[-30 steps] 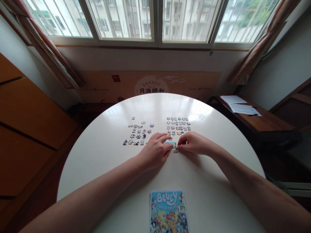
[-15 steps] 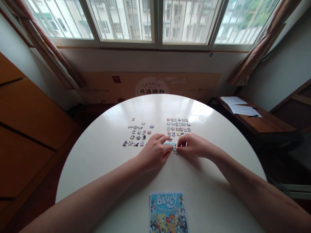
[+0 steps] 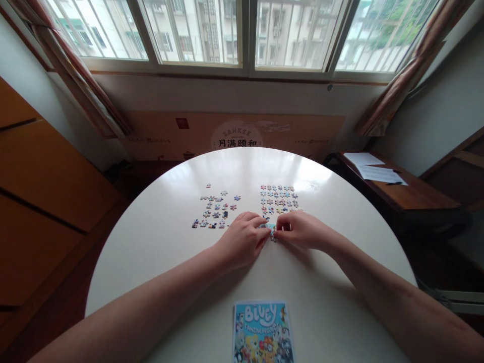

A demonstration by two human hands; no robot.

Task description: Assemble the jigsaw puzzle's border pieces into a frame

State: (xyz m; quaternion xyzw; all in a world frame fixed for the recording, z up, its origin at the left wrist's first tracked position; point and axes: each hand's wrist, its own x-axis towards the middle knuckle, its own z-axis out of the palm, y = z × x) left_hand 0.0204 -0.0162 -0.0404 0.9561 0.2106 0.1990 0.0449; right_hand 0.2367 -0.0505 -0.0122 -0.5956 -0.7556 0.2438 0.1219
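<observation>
- Head view: both hands meet at the middle of the round white tabletop (image 3: 151, 262), fingertips almost touching.
- The left hand (image 3: 244, 239) lies palm down, fingers curled, its fingertips pinching the left end of a small joined strip of puzzle pieces (image 3: 269, 229).
- The right hand (image 3: 300, 231) pinches the right end of the same pieces between thumb and forefinger; the pieces lie on the tabletop in the gap between the two hands, mostly hidden by the fingers.
- How many pieces are joined there is too small to tell.
- Just beyond the left hand, a loose scatter (image 3: 216, 209) of pieces spreads over the tabletop, well apart from one another.
- Just beyond the right hand, a tidier grid (image 3: 279, 197) of pieces lies in rows; its nearest row sits close to the knuckles.
- Near the person's edge of the tabletop, between the forearms, lies a blue "Bluey" box (image 3: 263, 333), well apart from the hands.
- Both forearms cross the tabletop from the lower corners and cover part of it.
- Behind the tabletop, a cardboard panel (image 3: 234, 130) with printed characters leans against the wall under the window (image 3: 245, 33).
- To the right, a brown side desk (image 3: 408, 189) carries papers (image 3: 374, 169) and a pen.
- Curtains (image 3: 75, 75) hang at both sides of the window; wooden panelling fills the left.
</observation>
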